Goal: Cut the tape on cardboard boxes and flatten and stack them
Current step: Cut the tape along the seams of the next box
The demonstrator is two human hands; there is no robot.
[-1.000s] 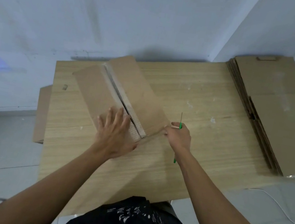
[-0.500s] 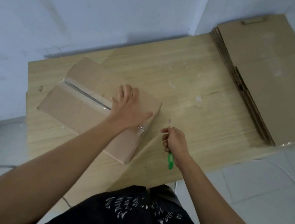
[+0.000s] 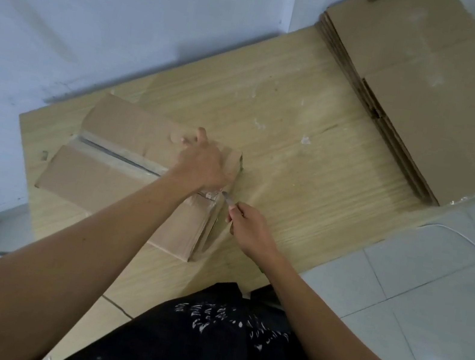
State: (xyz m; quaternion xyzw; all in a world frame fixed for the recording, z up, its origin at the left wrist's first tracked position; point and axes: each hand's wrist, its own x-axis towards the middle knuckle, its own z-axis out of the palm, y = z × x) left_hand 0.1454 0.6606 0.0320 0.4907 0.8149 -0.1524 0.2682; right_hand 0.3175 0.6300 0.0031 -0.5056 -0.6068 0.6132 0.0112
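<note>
A taped cardboard box (image 3: 124, 166) lies on the wooden table (image 3: 310, 173), its centre seam running left to right. My left hand (image 3: 204, 164) presses flat on the box's top near its right end. My right hand (image 3: 249, 229) grips a small cutter (image 3: 228, 199) whose metal blade tip touches the taped seam at the box's right edge. The cutter's green handle is mostly hidden in my fist.
A stack of flattened cardboard boxes (image 3: 435, 97) lies at the table's right end, against the wall corner. White tiled floor (image 3: 432, 293) and a white cable (image 3: 466, 242) are to the right. The white wall borders the table's far side.
The box has been turned so its seam runs crosswise. My right hand has brought the cutter blade up to the seam at the box's right end. My left hand stays pressed on top.
</note>
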